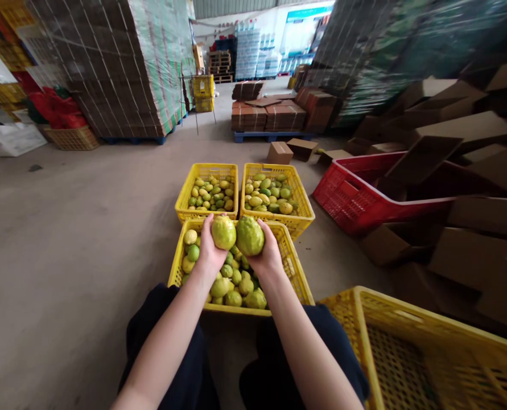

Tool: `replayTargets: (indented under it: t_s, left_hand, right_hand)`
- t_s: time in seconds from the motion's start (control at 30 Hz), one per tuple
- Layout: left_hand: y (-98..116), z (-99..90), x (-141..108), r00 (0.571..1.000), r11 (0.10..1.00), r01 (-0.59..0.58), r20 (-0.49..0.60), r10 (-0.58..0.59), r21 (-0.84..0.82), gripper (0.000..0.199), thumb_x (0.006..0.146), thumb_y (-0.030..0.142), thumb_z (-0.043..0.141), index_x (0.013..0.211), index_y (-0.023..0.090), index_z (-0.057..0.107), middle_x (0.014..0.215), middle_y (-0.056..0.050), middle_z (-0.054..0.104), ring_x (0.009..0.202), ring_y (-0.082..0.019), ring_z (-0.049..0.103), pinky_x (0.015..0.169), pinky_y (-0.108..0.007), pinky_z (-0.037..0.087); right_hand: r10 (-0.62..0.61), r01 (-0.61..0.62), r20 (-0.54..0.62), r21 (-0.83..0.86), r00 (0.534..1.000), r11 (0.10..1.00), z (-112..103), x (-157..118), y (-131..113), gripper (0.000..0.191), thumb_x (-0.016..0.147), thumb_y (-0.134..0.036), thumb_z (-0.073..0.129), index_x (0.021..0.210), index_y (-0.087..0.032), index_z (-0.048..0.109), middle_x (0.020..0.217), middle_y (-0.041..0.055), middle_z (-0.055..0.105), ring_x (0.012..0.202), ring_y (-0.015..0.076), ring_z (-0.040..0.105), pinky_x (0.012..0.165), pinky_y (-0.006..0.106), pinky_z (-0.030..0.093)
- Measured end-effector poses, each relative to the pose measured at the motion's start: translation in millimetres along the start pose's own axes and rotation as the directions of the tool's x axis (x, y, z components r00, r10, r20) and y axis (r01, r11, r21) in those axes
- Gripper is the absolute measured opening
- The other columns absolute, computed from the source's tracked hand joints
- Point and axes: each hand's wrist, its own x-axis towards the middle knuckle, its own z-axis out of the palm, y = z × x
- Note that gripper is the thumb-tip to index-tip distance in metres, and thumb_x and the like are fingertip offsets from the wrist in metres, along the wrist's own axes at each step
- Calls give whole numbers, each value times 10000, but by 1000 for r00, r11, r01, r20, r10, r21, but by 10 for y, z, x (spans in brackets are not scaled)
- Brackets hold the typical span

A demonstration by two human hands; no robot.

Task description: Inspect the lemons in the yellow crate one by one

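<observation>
My left hand holds a rounded yellow-green lemon-like fruit. Beside it, my right hand grips a larger, greener fruit with a bumpy skin. The two fruits are held side by side, a small gap between them. Both hands are above a yellow plastic crate that stands between my knees and holds many loose green and yellow fruits. My forearms and hands hide parts of this crate and its contents.
Beyond are two yellow crates of fruit, left and right. Near my right knee stands another yellow crate. A red crate sits among open cardboard boxes on the right. Wrapped stacks and flattened cartons stand farther back.
</observation>
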Motion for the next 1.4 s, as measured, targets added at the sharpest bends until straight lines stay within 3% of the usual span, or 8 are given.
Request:
replayTargets:
  t_s: [0.17, 0.4, 0.63, 0.97, 1.17, 1.4]
  left_hand:
    - [0, -13, -3, 1000, 1000, -21, -11, 21, 21, 105, 735, 252, 671, 802, 171, 667, 729, 12, 689, 651, -125, 647, 664, -246, 490]
    - [13, -33, 11, 997, 999, -21, 70, 18, 36, 172, 757, 304, 641, 855, 167, 676, 784, -19, 703, 662, -146, 652, 673, -263, 491]
    - [14, -6, -60, 990, 996, -11, 138, 24, -91, 178, 801, 269, 552, 817, 165, 695, 794, -36, 704, 737, -134, 666, 745, -237, 512]
    - [-9, -26, -26, 982, 987, 10, 188, 20, -160, 136, 783, 225, 580, 827, 186, 702, 833, -24, 716, 818, -149, 676, 861, -290, 515]
    - [-15, -16, -19, 987, 987, 32, 161, -7, -158, 134, 799, 210, 580, 809, 179, 710, 831, -26, 721, 768, -145, 676, 822, -290, 532]
    - [-19, -3, -25, 992, 988, 44, 120, -26, -150, 134, 797, 206, 579, 784, 172, 708, 827, -23, 721, 744, -140, 673, 791, -270, 536]
  right_hand:
    - [-37, 39, -93, 19, 995, 999, -9, 9, 27, 123, 828, -282, 595, 789, -189, 666, 657, -11, 727, 609, 165, 704, 684, 300, 608]
    - [-31, 30, 108, 5, 994, 1000, 15, -86, -11, 89, 748, -235, 624, 759, -165, 679, 675, 25, 730, 681, 197, 719, 697, 321, 611]
    - [-141, 135, 64, 87, 988, 987, 37, -95, 41, 47, 722, -231, 652, 732, -187, 662, 684, -2, 732, 684, 187, 722, 767, 330, 606]
    - [-62, 31, 143, 209, 988, 977, -37, -26, 60, 235, 790, -393, 564, 828, -186, 670, 784, 59, 741, 811, 227, 719, 826, 412, 592]
    - [-63, 20, 158, 262, 985, 965, -23, -50, 37, 193, 797, -340, 564, 881, -202, 670, 797, 26, 730, 771, 194, 713, 842, 394, 583]
    - [-12, -14, 96, 271, 995, 963, 6, -72, 11, 205, 812, -312, 524, 867, -180, 672, 768, 42, 732, 706, 177, 700, 815, 366, 589]
